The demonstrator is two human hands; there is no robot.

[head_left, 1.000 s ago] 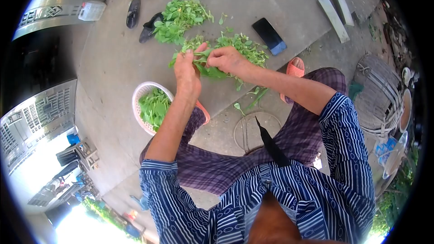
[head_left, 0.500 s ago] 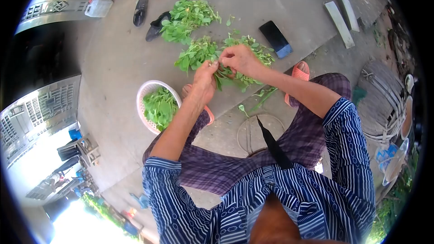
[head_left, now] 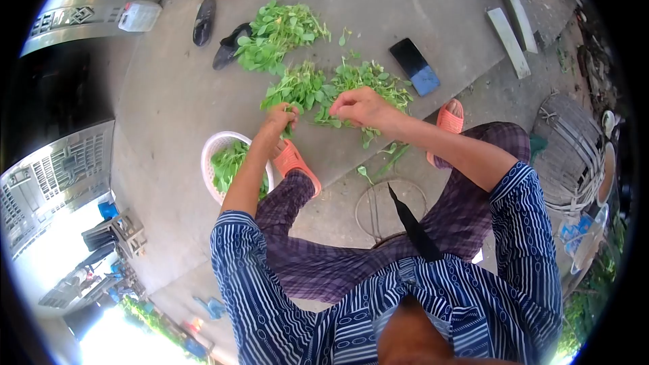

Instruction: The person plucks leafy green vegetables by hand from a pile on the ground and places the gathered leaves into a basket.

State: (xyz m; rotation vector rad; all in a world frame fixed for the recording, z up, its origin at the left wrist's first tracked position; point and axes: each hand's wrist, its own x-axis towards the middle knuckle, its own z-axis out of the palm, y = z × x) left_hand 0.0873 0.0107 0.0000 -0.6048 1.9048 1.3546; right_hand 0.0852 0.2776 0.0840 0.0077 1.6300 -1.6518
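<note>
My left hand is closed on a small sprig of leafy greens, just above the pink plastic basket. Several picked leaves lie inside that basket. At the near edge of the right-hand pile of greens, my right hand has its fingers pinched together; what is between them, if anything, is hidden. Two more heaps of greens lie close by, one in the middle and one farther back.
A phone lies right of the greens. Dark shoes sit at the back left, near a white jug. Two pale bars rest at the right, and a woven basket stands beside my knee. Orange slippers are on my feet.
My left hand has moved left and down, away from the right hand and towards the basket, carrying greens. My right hand has shifted slightly down over its pile.
</note>
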